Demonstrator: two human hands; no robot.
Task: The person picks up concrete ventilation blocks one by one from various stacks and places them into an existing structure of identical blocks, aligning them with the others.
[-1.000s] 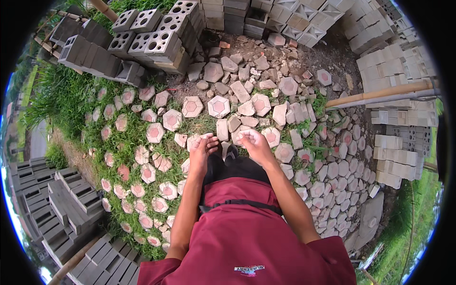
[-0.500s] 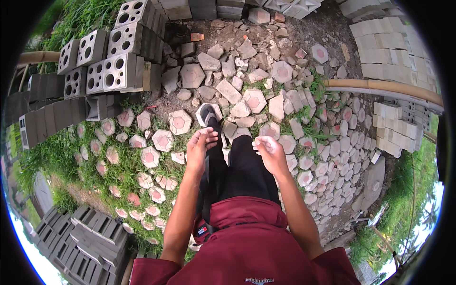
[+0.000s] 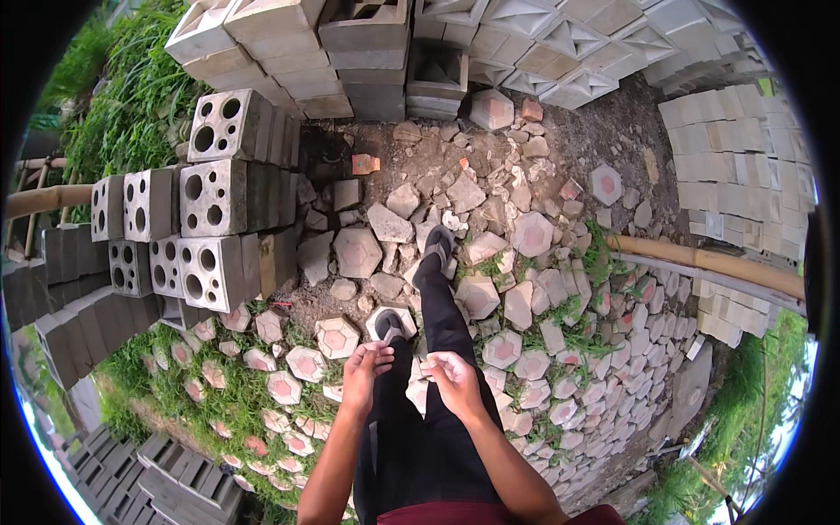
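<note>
Both of my hands hang in front of my black trousers, some way above the ground. My left hand has its fingers bent in against the thumb. Beside it, a short gap away, my right hand pinches thumb and forefinger together. Whether anything small sits in either hand, I cannot make out. Beneath them are my legs, the right foot stretched forward onto rubble and the left foot on a hexagonal paving block. Another hexagonal block with a reddish centre lies to the left.
Hollow concrete blocks with round holes are stacked at the left. Patterned vent blocks and pale blocks rise at the back and right. A bamboo pole crosses at the right. Broken stones and grass cover uneven ground.
My right foot has stepped forward onto the rubble. The view has tilted up, bringing in more of the far stacks. My hands sit lower in the picture and nearer each other.
</note>
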